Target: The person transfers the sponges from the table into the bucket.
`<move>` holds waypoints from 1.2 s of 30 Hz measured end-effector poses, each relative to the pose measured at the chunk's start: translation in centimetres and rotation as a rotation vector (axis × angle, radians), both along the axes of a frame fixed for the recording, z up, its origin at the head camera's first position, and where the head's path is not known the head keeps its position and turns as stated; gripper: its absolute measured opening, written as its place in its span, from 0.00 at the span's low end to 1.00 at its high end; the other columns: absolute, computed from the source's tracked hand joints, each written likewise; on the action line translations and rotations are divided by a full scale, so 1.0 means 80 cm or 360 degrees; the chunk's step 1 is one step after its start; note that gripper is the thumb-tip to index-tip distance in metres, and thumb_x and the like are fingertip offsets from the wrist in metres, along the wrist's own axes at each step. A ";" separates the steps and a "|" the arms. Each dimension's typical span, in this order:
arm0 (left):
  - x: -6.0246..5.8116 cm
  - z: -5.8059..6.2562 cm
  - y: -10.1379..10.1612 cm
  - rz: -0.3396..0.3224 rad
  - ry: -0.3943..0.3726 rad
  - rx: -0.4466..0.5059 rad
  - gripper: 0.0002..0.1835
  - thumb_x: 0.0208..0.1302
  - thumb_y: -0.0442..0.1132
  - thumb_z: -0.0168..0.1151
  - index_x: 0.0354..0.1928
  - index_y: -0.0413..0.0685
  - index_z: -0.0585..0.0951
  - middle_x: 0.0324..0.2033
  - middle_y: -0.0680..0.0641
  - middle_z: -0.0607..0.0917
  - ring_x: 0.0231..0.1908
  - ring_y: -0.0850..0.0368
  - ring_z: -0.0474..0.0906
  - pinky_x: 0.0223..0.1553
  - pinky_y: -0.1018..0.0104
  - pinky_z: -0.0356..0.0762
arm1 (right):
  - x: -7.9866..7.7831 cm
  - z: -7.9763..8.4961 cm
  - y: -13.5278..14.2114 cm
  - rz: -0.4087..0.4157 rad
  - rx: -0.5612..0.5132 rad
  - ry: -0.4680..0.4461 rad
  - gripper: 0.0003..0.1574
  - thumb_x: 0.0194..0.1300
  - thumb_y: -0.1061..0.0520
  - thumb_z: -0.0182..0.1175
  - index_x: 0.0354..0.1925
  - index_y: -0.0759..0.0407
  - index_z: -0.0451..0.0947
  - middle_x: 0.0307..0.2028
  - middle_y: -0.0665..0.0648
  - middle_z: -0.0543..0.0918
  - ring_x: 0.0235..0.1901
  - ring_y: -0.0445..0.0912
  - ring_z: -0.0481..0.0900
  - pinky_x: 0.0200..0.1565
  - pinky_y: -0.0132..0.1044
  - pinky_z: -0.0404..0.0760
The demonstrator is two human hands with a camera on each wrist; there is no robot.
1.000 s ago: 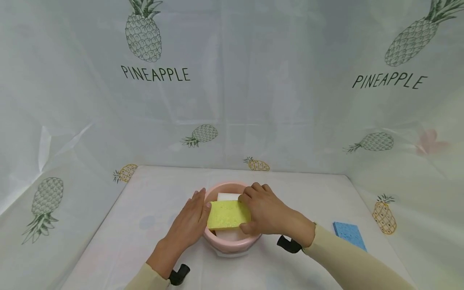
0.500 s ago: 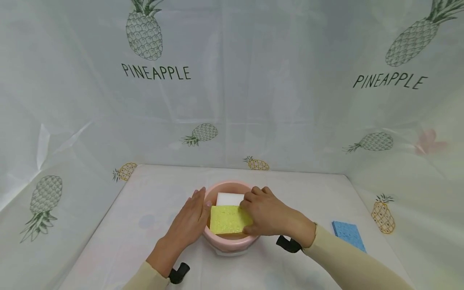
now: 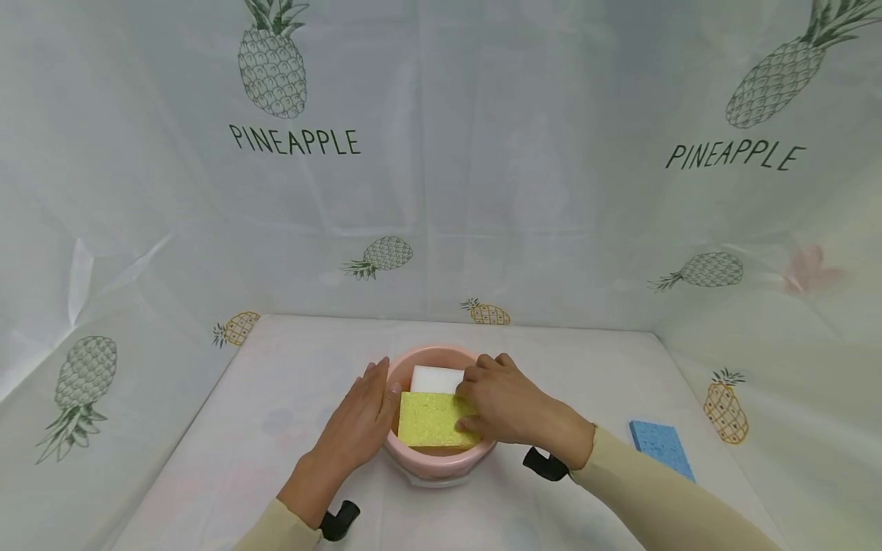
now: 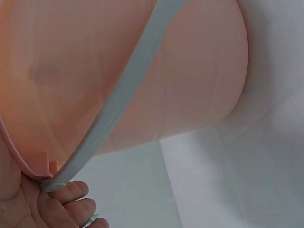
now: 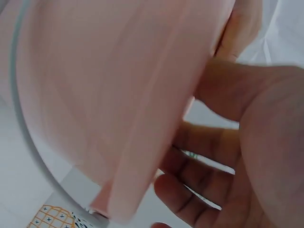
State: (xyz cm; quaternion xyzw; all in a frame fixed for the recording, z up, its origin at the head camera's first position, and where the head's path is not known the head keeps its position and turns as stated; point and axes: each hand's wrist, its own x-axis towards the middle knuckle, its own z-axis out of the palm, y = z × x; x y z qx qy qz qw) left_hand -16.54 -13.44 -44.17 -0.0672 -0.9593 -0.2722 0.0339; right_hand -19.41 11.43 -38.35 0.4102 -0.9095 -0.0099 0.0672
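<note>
A pink bucket (image 3: 439, 464) with a pale grey handle (image 4: 124, 90) stands on the table. Inside it lies a yellow sponge (image 3: 432, 419) near the front, just ahead of a white sponge-like block (image 3: 436, 379). My right hand (image 3: 513, 402) reaches over the bucket's right rim and grips the yellow sponge's right end, its thumb on the top face. That hand's fingertips are partly hidden. My left hand (image 3: 360, 413) rests along the left rim with its fingers straight; in the left wrist view, fingers (image 4: 76, 209) show beside the handle's end.
A blue sponge (image 3: 661, 448) lies flat at the table's right side. White cloth printed with pineapples covers the table (image 3: 324, 344) and hangs behind it as a backdrop (image 3: 510, 176).
The yellow sponge has moved toward me and lower into the bucket, uncovering more of the white block. My right thumb has shifted onto the sponge's top face. The left hand stays put.
</note>
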 end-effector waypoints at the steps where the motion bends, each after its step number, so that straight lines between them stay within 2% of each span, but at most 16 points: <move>1: 0.000 0.000 0.000 -0.0001 0.0003 -0.0001 0.35 0.77 0.59 0.31 0.77 0.46 0.51 0.75 0.47 0.57 0.76 0.51 0.47 0.76 0.52 0.49 | 0.000 -0.001 0.001 -0.0006 -0.0025 0.0019 0.22 0.56 0.36 0.67 0.38 0.49 0.84 0.33 0.45 0.78 0.38 0.44 0.68 0.42 0.41 0.64; 10: 0.001 -0.001 0.001 -0.0020 0.0051 0.0005 0.35 0.78 0.57 0.33 0.76 0.43 0.52 0.75 0.45 0.59 0.76 0.48 0.50 0.75 0.50 0.50 | -0.005 -0.012 0.007 -0.0040 -0.0207 0.0217 0.18 0.62 0.40 0.64 0.42 0.49 0.85 0.37 0.45 0.82 0.41 0.44 0.73 0.44 0.41 0.67; 14: 0.001 0.000 0.001 -0.0030 0.0045 0.0006 0.35 0.78 0.57 0.33 0.76 0.43 0.52 0.75 0.45 0.59 0.76 0.48 0.49 0.75 0.51 0.50 | -0.006 -0.013 0.009 -0.0050 -0.0238 0.0224 0.13 0.63 0.42 0.64 0.39 0.47 0.84 0.35 0.44 0.81 0.38 0.43 0.72 0.42 0.39 0.66; 19: 0.001 0.000 0.001 -0.0030 0.0040 0.0007 0.34 0.78 0.57 0.33 0.76 0.44 0.52 0.75 0.46 0.59 0.76 0.48 0.49 0.75 0.51 0.49 | -0.007 -0.014 0.008 -0.0026 -0.0253 0.0158 0.06 0.62 0.47 0.66 0.31 0.45 0.82 0.28 0.41 0.77 0.32 0.41 0.67 0.39 0.37 0.63; 24: 0.002 0.000 0.001 -0.0016 0.0032 -0.0001 0.35 0.78 0.58 0.32 0.77 0.44 0.51 0.75 0.46 0.58 0.76 0.49 0.48 0.75 0.51 0.49 | -0.008 -0.020 0.006 -0.0030 -0.0261 0.0145 0.06 0.61 0.47 0.67 0.29 0.45 0.82 0.26 0.42 0.76 0.31 0.41 0.66 0.38 0.36 0.63; 32: 0.002 0.000 0.001 -0.0028 0.0051 0.0009 0.35 0.78 0.58 0.32 0.76 0.43 0.52 0.75 0.45 0.59 0.76 0.48 0.49 0.75 0.51 0.50 | -0.009 -0.020 0.013 -0.0141 -0.0265 0.0148 0.12 0.62 0.42 0.64 0.36 0.46 0.84 0.33 0.43 0.81 0.35 0.41 0.70 0.40 0.37 0.66; 36: 0.002 -0.001 0.002 -0.0031 0.0083 0.0024 0.35 0.78 0.57 0.33 0.76 0.42 0.54 0.74 0.44 0.60 0.75 0.46 0.51 0.75 0.50 0.51 | -0.008 -0.017 0.021 -0.0152 -0.0327 0.0179 0.13 0.65 0.41 0.61 0.35 0.45 0.84 0.34 0.43 0.82 0.36 0.42 0.70 0.40 0.37 0.65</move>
